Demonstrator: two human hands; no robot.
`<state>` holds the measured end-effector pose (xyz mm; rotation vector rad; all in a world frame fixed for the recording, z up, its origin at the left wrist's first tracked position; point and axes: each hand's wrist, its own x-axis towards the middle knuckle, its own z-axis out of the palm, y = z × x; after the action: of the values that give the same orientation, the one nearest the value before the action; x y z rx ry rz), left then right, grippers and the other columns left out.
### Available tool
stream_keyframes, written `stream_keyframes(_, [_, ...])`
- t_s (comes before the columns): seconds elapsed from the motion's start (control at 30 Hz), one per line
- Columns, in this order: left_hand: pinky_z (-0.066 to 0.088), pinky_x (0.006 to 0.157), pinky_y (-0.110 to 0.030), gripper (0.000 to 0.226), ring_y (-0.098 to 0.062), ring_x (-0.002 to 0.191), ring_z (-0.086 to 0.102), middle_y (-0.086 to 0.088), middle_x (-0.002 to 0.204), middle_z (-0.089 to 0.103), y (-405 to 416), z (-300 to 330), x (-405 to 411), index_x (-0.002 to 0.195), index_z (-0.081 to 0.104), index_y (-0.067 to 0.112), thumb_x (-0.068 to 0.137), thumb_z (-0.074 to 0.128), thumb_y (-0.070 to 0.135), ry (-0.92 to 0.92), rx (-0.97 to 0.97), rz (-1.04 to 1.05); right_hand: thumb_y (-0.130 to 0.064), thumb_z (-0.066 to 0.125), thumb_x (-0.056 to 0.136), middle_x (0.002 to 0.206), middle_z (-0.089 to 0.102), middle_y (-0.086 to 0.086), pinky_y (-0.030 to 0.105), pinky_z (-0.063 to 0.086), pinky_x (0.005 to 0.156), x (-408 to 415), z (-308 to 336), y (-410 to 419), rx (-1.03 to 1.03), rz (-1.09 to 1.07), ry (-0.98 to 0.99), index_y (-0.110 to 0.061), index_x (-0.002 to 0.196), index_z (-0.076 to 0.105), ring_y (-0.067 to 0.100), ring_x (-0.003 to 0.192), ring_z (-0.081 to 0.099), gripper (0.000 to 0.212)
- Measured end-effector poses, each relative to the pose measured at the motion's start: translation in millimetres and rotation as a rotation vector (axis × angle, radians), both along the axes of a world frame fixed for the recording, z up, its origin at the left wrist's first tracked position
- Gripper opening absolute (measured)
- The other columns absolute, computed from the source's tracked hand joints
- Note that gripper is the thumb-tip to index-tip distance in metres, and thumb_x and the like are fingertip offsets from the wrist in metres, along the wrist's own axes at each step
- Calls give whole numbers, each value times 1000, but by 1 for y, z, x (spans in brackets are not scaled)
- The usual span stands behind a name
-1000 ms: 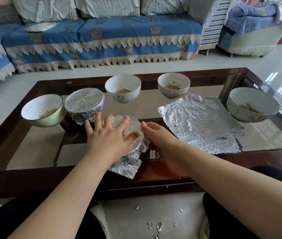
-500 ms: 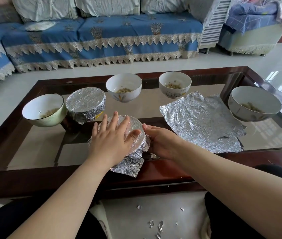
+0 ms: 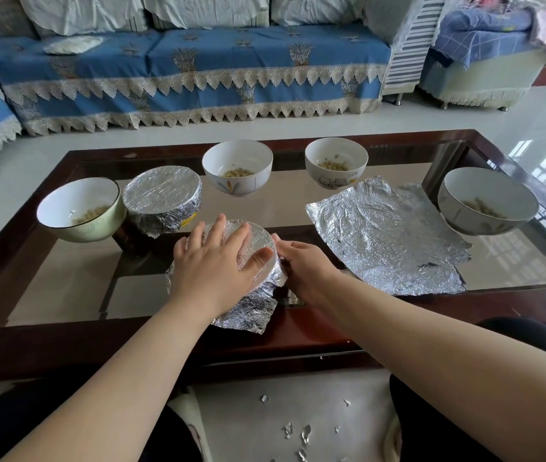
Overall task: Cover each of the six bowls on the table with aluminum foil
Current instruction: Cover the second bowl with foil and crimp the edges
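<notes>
At the centre of the frame, near the front edge of the glass worktop [image 3: 64, 288], the foil-draped bowl [image 3: 258, 241] sits directly under the left hand [image 3: 213, 265], whose fingers [image 3: 214, 230] lie spread flat on the foil top, pressing and gripping nothing. The right hand [image 3: 301, 265] touches the bowl's right side, fingers curled against the foil skirt; whether it pinches it, I cannot tell. The loose flap [image 3: 248, 315] hangs toward the lower centre, so the right hand is nearer for tucking.

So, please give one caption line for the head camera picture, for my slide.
Left hand flat on the foil-topped bowl, right hand at its side; one bowl already wrapped, four open.
</notes>
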<state>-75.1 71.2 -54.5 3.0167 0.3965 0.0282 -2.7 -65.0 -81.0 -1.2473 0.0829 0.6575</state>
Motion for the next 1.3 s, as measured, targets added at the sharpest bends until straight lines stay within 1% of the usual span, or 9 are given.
stream_keyframes(0.1, [12,118,-52,103,-27,152,5,3,167,9,0,0,0,154,19,45,67,-15,88,-14,-3,1,-27,64,93,71,47,11,33,38,63,2,-1,1,-72,-6,-36,-5,83,60,20,58,40,24])
stream_keyframes(0.23, [12,118,-52,102,-26,152,5,2,167,9,0,-1,0,154,18,45,68,-14,88,-14,1,-3,-25,61,94,47,44,1,20,32,42,5,1,1,-194,-10,-122,-10,66,55,8,38,35,33])
stream_keyframes(0.3, [12,118,-52,104,-26,152,6,2,167,10,0,-1,0,154,19,45,65,-15,88,-18,0,3,-26,61,95,44,42,0,19,30,41,6,-1,2,-235,-4,-162,-10,65,53,8,36,32,34])
stream_keyframes(0.5, [10,119,-53,107,-27,152,3,1,167,8,-1,-2,0,155,17,45,63,-15,88,-11,-7,4,-24,62,94,58,50,8,30,35,55,6,-6,8,-250,-32,-197,-12,69,58,16,51,39,29])
stream_keyframes(0.77, [9,120,-54,111,-28,152,2,1,167,6,-1,-3,1,155,15,46,59,-20,91,-7,-11,4,-9,60,94,75,67,6,26,51,61,5,-8,13,-176,-37,-176,-7,92,66,15,61,58,7])
stream_keyframes(0.97, [9,119,-55,107,-28,152,2,1,167,7,-2,-2,0,154,16,46,62,-16,89,-10,-17,12,-14,68,89,79,73,7,31,54,68,5,-10,13,-294,-48,-261,-14,88,74,14,63,62,5])
stream_keyframes(1.07, [7,119,-55,107,-28,152,0,1,167,5,-3,1,-1,155,15,45,62,-15,89,4,-25,17,-18,72,87,83,74,13,33,56,71,5,-9,11,-287,-59,-200,-9,90,76,18,67,64,11])
stream_keyframes(1.17, [6,119,-54,108,-28,153,0,1,167,4,-4,2,-1,155,15,45,61,-16,88,13,-24,22,-20,75,83,78,73,10,30,56,70,7,-12,11,-335,-99,-216,-9,85,75,16,66,63,11])
stream_keyframes(1.3, [6,119,-54,106,-28,153,0,0,167,5,-5,3,-1,155,16,45,65,-16,89,19,-22,27,-27,73,83,92,74,5,32,54,84,8,-14,10,-479,-119,-306,-8,105,73,14,84,67,29])
